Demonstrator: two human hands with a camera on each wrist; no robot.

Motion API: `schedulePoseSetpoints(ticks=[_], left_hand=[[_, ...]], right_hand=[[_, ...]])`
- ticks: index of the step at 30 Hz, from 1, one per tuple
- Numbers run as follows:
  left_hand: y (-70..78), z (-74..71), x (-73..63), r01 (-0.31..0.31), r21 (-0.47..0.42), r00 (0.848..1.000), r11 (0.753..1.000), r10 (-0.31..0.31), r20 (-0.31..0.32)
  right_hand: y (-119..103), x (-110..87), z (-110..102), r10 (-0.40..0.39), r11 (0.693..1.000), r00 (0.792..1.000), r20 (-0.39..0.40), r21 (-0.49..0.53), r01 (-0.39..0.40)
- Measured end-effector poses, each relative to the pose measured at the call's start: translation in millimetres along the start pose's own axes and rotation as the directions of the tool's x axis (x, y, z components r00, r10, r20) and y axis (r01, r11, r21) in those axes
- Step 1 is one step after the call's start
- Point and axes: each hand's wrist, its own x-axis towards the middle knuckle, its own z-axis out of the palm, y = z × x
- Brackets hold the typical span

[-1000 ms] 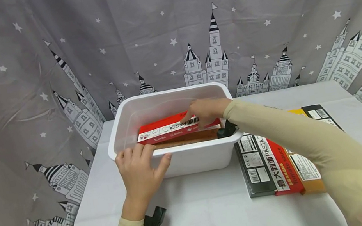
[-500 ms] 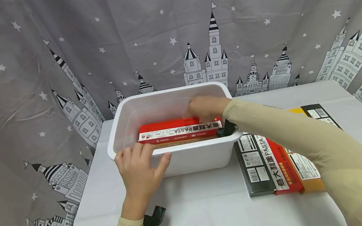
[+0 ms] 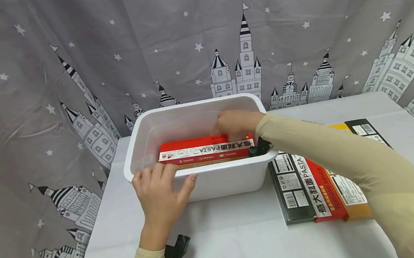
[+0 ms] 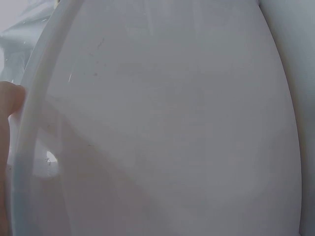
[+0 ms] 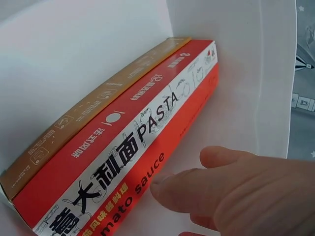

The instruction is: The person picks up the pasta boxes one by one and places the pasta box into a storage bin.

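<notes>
A white plastic bin (image 3: 223, 182) stands on the table. Its front left rim is gripped by my left hand (image 3: 161, 199), fingers over the edge and thumb outside. Inside the bin, a red pasta box (image 3: 194, 151) lies along the front side, flat against a brown box (image 5: 88, 108) in the right wrist view. My right hand (image 3: 236, 124) reaches into the bin behind the red box. In the right wrist view a fingertip touches or nearly touches the "Tomato sauce" face. The left wrist view shows mostly the bin's wall (image 4: 172, 118).
Right of the bin lie more boxes: a dark one (image 3: 292, 192), a red one (image 3: 323, 187) and an orange one (image 3: 351, 192), partly under my right sleeve (image 3: 359, 168). A grey curtain (image 3: 175, 30) with castles hangs behind the table.
The red pasta box, slanted one second ago, has swung forward and down and now lies straight beside the brown box. My right hand moved slightly with it; the left stayed on the rim.
</notes>
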Motion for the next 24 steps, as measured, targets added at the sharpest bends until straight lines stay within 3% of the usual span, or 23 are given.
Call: schedulePoseSetpoints(ticks=[6, 13, 18, 24], left_hand=[[0.9, 0.3, -0.1, 0.013, -0.003, 1.0, 1.0, -0.013, 0.019], [1.4, -0.2, 0.1, 0.009, -0.002, 1.0, 1.0, -0.009, 0.015], [2.3, 1.7, 0.0, 0.006, -0.008, 1.0, 1.0, -0.006, -0.01], [1.8, 3.6, -0.7, 0.012, -0.01, 1.0, 1.0, -0.012, -0.008]], right_hand=[[0.1, -6.6, -4.2, 0.003, 1.0, 0.999, -0.052, -0.02, -0.004], [-2.0, -26.9, -33.5, 0.015, 1.0, 0.993, -0.115, 0.012, -0.013], [8.0, -56.9, -51.7, 0.023, 1.0, 0.987, -0.161, -0.009, -0.024], [32.6, -106.4, -53.1, 0.088, 0.996, 0.97, -0.228, 0.014, -0.087]])
